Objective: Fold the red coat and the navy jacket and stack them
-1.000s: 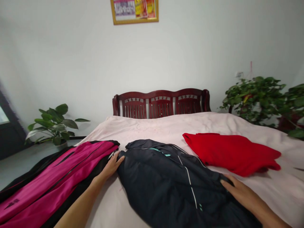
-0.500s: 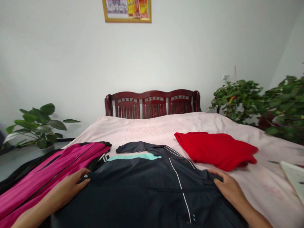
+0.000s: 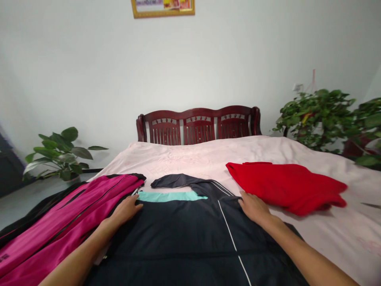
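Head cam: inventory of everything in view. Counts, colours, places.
framed picture: 1, gold frame, high on wall, cut off at top
wooden headboard: 1, dark red, far end of bed
bed sheet: 1, pale pink, covering bed
red garment: 1, red, right side of bed
jacket: 1, dark navy, teal band, white piping, centre of bed
track garment: 1, magenta and black, left side of bed
leafy plants: 3, green, one left of bed, two right
wall socket: 1, white, on wall above right plants
left hand: 1, on jacket's left side
right hand: 1, on jacket's right side, beside red garment
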A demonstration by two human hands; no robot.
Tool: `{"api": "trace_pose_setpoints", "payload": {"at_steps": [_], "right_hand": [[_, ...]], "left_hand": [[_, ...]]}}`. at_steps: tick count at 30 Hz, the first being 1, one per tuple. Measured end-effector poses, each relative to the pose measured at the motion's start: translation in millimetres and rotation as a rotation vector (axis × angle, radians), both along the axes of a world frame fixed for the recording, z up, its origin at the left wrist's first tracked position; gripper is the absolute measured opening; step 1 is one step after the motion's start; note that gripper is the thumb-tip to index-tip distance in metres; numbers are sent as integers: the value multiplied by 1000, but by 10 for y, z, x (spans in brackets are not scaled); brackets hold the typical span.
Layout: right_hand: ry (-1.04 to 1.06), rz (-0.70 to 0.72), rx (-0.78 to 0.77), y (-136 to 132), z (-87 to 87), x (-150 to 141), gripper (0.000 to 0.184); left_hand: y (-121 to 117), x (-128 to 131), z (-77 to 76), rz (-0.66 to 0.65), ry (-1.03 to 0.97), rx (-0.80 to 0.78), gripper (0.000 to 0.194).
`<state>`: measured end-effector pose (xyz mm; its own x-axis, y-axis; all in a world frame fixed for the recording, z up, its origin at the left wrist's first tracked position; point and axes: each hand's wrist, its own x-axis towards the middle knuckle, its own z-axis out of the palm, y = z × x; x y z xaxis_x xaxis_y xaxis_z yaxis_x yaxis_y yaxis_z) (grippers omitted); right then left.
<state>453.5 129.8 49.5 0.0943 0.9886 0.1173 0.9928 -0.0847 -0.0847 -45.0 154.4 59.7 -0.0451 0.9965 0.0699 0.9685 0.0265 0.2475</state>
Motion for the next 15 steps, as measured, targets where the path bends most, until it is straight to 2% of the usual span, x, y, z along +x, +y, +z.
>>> {"api": "trace_pose_setpoints", "payload": {"at_steps": [4, 7, 9, 11, 13, 15], "right_hand": [[2, -76, -43, 190, -176, -163, 47], [15, -29, -59, 172, -195, -195, 33], [5, 48, -27, 167, -110, -189, 26], [-31, 100, 57, 231, 38, -168, 27], [-70, 93, 154, 378, 197, -143, 29], [-109, 27, 202, 563, 296, -134, 33]], "left_hand": [[147, 97, -186, 149, 34, -29, 61], [124, 38, -175, 188, 7, -28, 47], [126, -35, -87, 162, -32, -1, 36], [188, -109, 31, 136, -79, 55, 34], [307, -168, 134, 131, -136, 119, 38], [424, -213, 187, 119, -221, 157, 40]]}}
